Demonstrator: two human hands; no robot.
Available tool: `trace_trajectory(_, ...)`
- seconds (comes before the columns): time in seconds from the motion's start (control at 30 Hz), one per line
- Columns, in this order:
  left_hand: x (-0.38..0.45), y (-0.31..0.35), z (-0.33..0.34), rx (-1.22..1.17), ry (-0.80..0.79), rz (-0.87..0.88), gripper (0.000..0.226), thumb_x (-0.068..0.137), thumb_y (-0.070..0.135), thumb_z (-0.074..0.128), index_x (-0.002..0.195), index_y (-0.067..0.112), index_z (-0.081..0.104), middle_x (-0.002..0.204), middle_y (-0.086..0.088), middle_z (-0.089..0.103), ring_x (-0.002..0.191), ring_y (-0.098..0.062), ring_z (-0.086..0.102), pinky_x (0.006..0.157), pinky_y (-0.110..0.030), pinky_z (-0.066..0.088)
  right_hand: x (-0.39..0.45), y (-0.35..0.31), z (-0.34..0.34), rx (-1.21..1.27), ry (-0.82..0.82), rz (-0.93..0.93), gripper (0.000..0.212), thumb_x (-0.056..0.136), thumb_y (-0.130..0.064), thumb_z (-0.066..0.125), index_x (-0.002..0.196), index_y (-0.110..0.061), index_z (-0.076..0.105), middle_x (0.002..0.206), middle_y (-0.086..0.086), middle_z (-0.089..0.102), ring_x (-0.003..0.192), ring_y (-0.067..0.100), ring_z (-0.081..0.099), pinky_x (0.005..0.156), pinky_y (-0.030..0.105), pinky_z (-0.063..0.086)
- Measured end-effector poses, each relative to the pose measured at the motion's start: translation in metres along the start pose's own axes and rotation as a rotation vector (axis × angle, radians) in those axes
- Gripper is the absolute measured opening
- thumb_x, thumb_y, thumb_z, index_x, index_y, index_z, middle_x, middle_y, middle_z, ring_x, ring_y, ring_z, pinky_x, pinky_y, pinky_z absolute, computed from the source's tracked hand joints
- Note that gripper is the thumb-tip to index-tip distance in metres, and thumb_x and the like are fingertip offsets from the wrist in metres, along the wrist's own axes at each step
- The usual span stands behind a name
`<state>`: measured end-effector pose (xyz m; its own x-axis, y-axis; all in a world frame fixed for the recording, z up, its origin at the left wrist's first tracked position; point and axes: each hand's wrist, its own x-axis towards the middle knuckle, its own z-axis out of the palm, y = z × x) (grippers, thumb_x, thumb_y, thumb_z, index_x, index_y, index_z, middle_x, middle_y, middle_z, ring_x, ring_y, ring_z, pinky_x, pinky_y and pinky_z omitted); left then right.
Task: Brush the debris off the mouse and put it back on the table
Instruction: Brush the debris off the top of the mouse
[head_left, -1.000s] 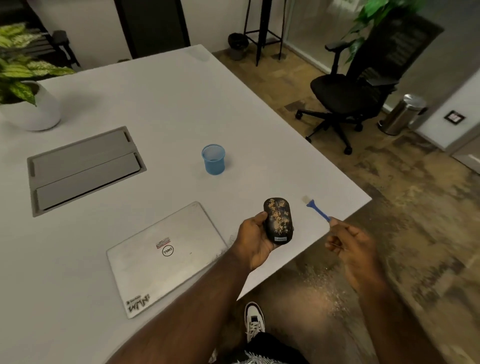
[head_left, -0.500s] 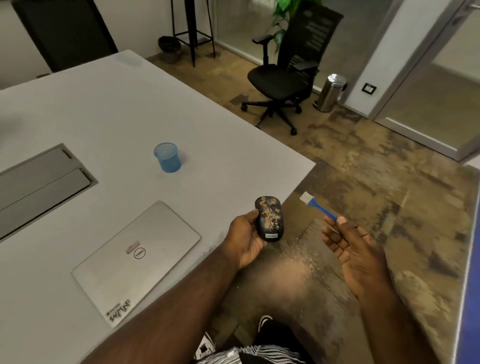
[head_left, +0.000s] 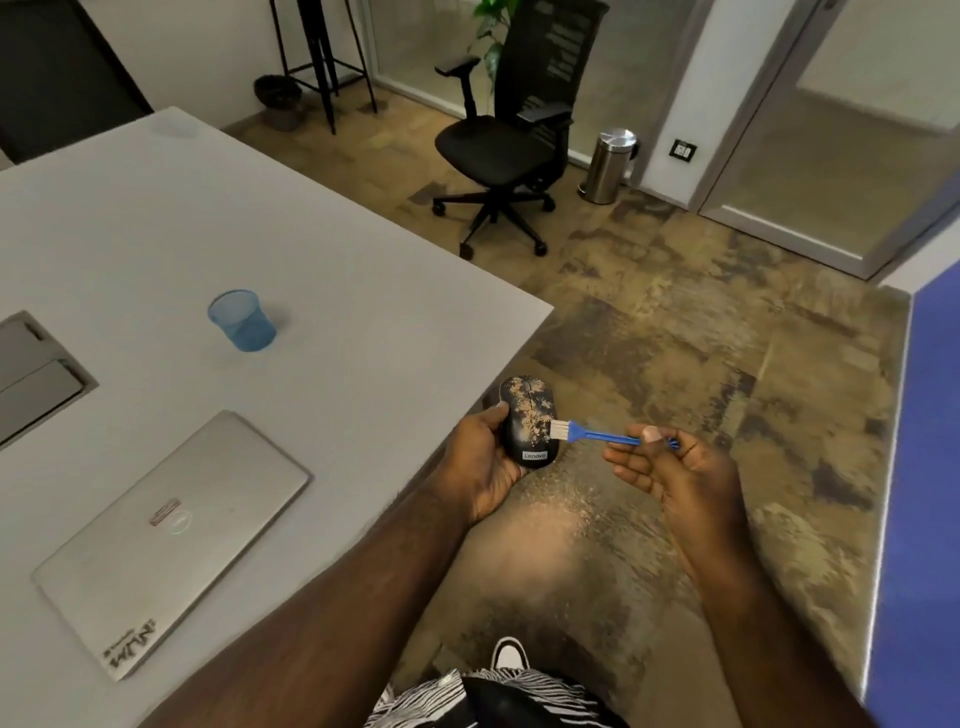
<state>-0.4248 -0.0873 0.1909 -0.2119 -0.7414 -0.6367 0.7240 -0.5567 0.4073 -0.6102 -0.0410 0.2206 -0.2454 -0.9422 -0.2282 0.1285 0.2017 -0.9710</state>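
Observation:
A black mouse (head_left: 525, 418) speckled with tan debris is held just past the corner of the white table (head_left: 322, 218), above the floor. My left hand (head_left: 480, 467) grips it from the left side and underneath. A small blue brush (head_left: 597, 435) with white bristles lies across from the right, its bristles touching the mouse's right side. My right hand (head_left: 670, 470) pinches the brush handle between thumb and fingers.
On the table stand a blue cup (head_left: 241, 320), a shut silver laptop (head_left: 171, 535) and a grey cable hatch (head_left: 31, 379). Tan debris (head_left: 566, 499) is scattered on the floor below the mouse. A black office chair (head_left: 511, 135) and a steel bin (head_left: 609, 165) stand farther off.
My right hand has swung the brush left and down, so its bristles now touch the mouse. The view has shifted, and the mouse stays in my left hand.

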Motion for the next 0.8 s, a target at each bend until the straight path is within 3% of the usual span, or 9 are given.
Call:
trace_trajectory(0.1,0.012,-0.016,0.011,0.002,-0.002,0.004,0.036,0.103,0.019,0.030,0.102,0.003,0.062,0.087,-0.012,0.077,0.079,-0.023,0.074,0.076,-0.043,0.054,0.009,-0.001,-0.019,-0.037,0.029,-0.019,0.017,0.101,-0.009,0.053,0.095,-0.008,0.068,0.078,0.007,0.078,0.077,0.022,0.077,0.067,0.025,0.061)
trace_trajectory(0.3,0.026,-0.036,0.026,0.025,-0.009,-0.008,0.035,0.102,0.021,0.032,0.107,0.002,0.061,0.092,-0.013,0.077,0.083,-0.025,0.074,0.076,-0.044,0.056,0.021,-0.001,-0.040,-0.092,0.028,-0.032,0.016,0.100,-0.010,0.055,0.092,-0.013,0.068,0.076,0.003,0.078,0.075,0.019,0.077,0.063,0.021,0.059)
trace_trajectory(0.43,0.028,-0.040,0.038,0.019,-0.011,-0.022,0.036,0.102,0.021,0.032,0.115,0.000,0.057,0.115,-0.022,0.067,0.114,-0.036,0.061,0.078,-0.045,0.055,0.033,-0.002,-0.049,-0.104,0.146,-0.063,0.018,0.100,-0.011,0.056,0.089,-0.019,0.068,0.079,0.004,0.076,0.076,0.016,0.077,0.068,0.023,0.061)
trace_trajectory(0.5,0.029,-0.042,0.041,0.020,-0.005,-0.025,0.035,0.102,0.022,0.033,0.116,0.000,0.056,0.120,-0.023,0.064,0.120,-0.038,0.057,0.077,-0.046,0.055,0.038,-0.004,-0.055,-0.095,0.172,-0.074,0.016,0.100,-0.012,0.056,0.091,-0.018,0.068,0.079,0.004,0.076,0.076,0.015,0.077,0.070,0.024,0.061)
trace_trajectory(0.6,0.032,-0.044,0.044,0.020,-0.007,-0.028,0.035,0.102,0.022,0.033,0.114,0.000,0.057,0.113,-0.022,0.068,0.114,-0.037,0.061,0.077,-0.046,0.056,0.039,-0.006,-0.061,-0.061,0.126,-0.089,0.014,0.100,-0.012,0.057,0.093,-0.014,0.069,0.077,0.004,0.078,0.076,0.019,0.077,0.066,0.023,0.060)
trace_trajectory(0.73,0.035,-0.044,0.047,0.025,-0.012,-0.014,0.036,0.102,0.023,0.031,0.107,0.003,0.060,0.094,-0.015,0.076,0.087,-0.027,0.073,0.074,-0.043,0.057,0.037,-0.003,-0.060,-0.115,0.097,-0.076,0.019,0.100,-0.010,0.056,0.088,-0.017,0.069,0.073,0.007,0.076,0.074,0.019,0.077,0.065,0.022,0.059)
trace_trajectory(0.8,0.036,-0.044,0.048,0.015,-0.012,-0.022,0.035,0.102,0.023,0.031,0.109,0.002,0.059,0.103,-0.018,0.073,0.097,-0.031,0.070,0.075,-0.045,0.057,0.039,-0.004,-0.060,-0.118,0.156,-0.068,0.022,0.100,-0.009,0.055,0.086,-0.019,0.068,0.077,0.006,0.075,0.074,0.016,0.077,0.066,0.022,0.060)
